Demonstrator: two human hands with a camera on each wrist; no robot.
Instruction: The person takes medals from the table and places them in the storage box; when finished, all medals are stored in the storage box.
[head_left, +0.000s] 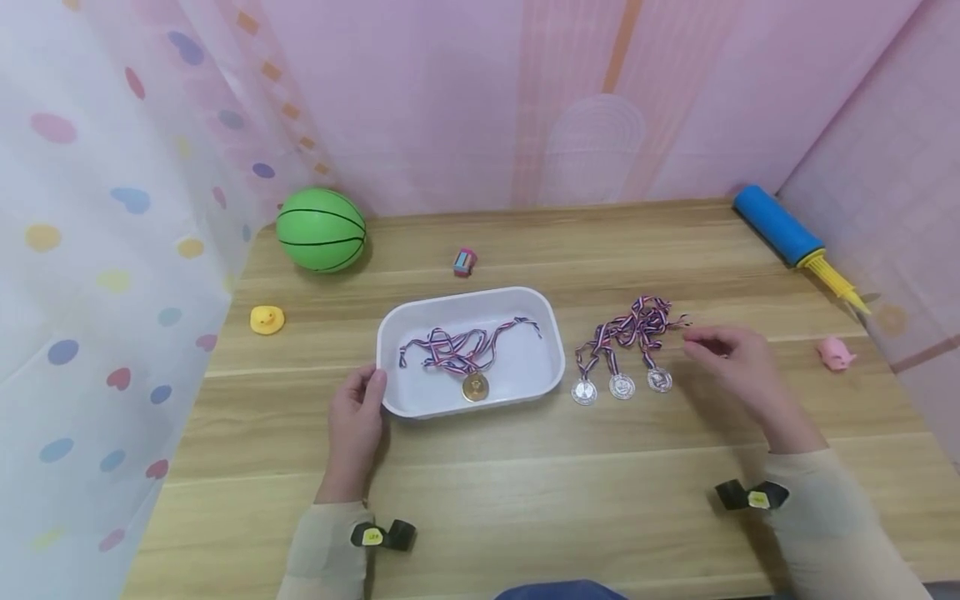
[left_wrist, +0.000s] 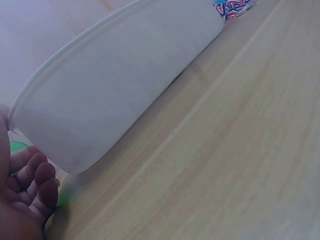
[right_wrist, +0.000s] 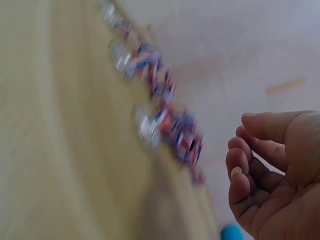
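Note:
At the left end of a white plastic tray (head_left: pixel 471 303), my left hand (head_left: pixel 356 417) pinches the rim, thumb on top and fingers below along the outer wall. Inside the tray lies a gold medal (head_left: pixel 476 387) on a tangled red, white and blue ribbon (head_left: pixel 450 354). To the right of it, silver medals (head_left: pixel 622 387) lie in a row on the table, their striped ribbons (head_left: pixel 641 325) bunched behind them. My right hand (head_left: pixel 738 367) hovers just right of these ribbons, fingers loosely bent, holding nothing. In the right wrist view, a gap separates its fingertips from the blurred ribbons.
A green ball (head_left: pixel 321 231) and a yellow rubber duck (head_left: pixel 267 320) are at the left of the wooden table (head_left: pixel 525 500). Behind the tray stands a small pink and blue object (head_left: pixel 464 262). A blue hand pump (head_left: pixel 780 225) and a pink pig toy (head_left: pixel 836 354) lie at the right.

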